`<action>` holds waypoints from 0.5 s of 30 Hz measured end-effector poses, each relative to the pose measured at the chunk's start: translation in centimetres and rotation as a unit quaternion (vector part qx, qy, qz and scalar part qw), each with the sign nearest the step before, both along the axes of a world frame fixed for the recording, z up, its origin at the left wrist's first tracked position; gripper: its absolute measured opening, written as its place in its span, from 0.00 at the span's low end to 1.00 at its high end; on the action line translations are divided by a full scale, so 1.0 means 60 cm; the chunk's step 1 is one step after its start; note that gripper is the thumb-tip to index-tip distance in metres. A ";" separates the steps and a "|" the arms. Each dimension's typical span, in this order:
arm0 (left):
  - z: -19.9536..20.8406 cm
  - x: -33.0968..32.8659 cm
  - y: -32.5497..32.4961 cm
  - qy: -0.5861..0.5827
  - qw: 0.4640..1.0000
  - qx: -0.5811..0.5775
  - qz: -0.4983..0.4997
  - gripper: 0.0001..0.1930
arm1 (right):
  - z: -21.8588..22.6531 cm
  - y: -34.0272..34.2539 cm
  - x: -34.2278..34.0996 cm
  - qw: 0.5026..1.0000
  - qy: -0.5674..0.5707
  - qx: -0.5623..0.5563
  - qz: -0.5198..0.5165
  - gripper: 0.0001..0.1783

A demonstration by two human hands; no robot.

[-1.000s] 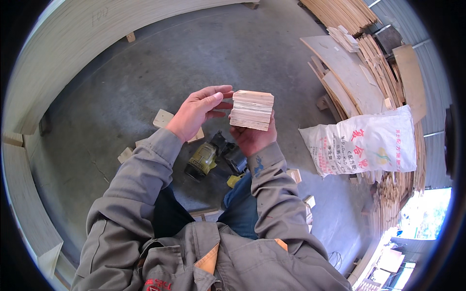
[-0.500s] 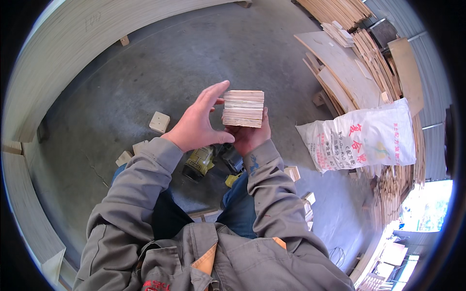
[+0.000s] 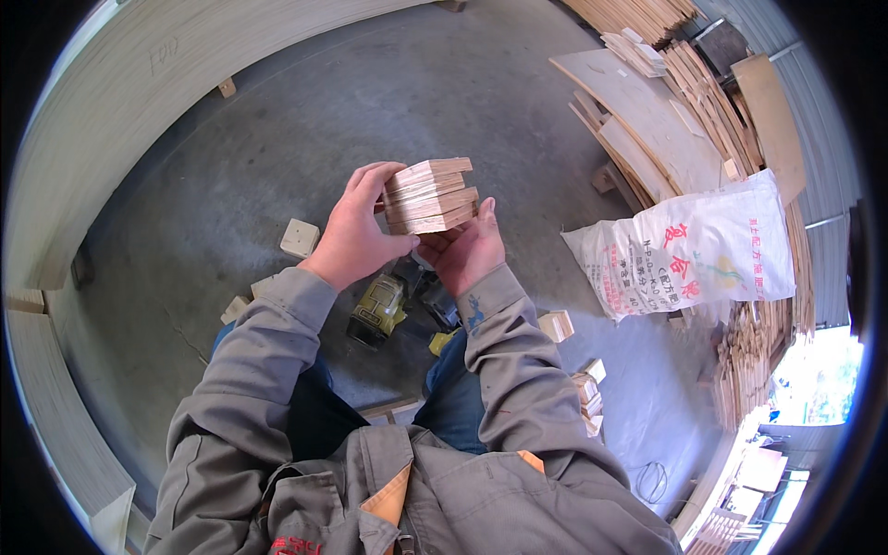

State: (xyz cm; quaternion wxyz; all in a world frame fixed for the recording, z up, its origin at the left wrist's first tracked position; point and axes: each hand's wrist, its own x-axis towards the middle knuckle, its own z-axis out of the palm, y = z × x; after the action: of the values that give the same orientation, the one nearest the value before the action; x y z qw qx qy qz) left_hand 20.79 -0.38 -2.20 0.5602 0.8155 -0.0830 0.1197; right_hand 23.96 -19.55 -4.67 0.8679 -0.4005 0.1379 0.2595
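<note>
In front of me, above the floor, is a small block of stacked plywood layers (image 3: 430, 196), tilted so its pale layered faces show, with a step or gap along its right side. My left hand (image 3: 356, 227) grips its left side, fingers over the upper corner and thumb near the lower edge. My right hand (image 3: 470, 254) is under the lower right with palm turned up. Its fingers go beneath the block, where their tips are hidden, and its thumb rises by the right corner. Below the hands, a yellow-green and black power tool (image 3: 377, 310) lies between my legs.
Pale wood blocks lie on the floor (image 3: 240, 185), one with dark dots (image 3: 301, 238) at left, another (image 3: 556, 326) at right. A white printed sack (image 3: 689, 245) leans on stacked boards (image 3: 638, 116) at right. Large sheet stacks (image 3: 120, 120) line the left. A coiled cable (image 3: 651, 481) lies lower right.
The plywood block has turned and moved slightly left and up, showing other faces. My left hand has closed on its left side. My right hand has shifted lower, its palm now more visible.
</note>
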 end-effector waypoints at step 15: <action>-0.068 0.029 0.010 0.068 0.976 -0.200 -0.046 0.43 | 0.003 -0.020 -0.002 0.995 -0.100 0.011 -0.007 0.36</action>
State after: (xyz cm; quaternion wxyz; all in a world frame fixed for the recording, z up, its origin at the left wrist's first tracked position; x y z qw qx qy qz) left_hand 22.51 0.24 -6.27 0.7215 0.6882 -0.0567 0.0520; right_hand 23.83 -20.73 -4.47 0.8835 -0.4139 0.0500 0.2135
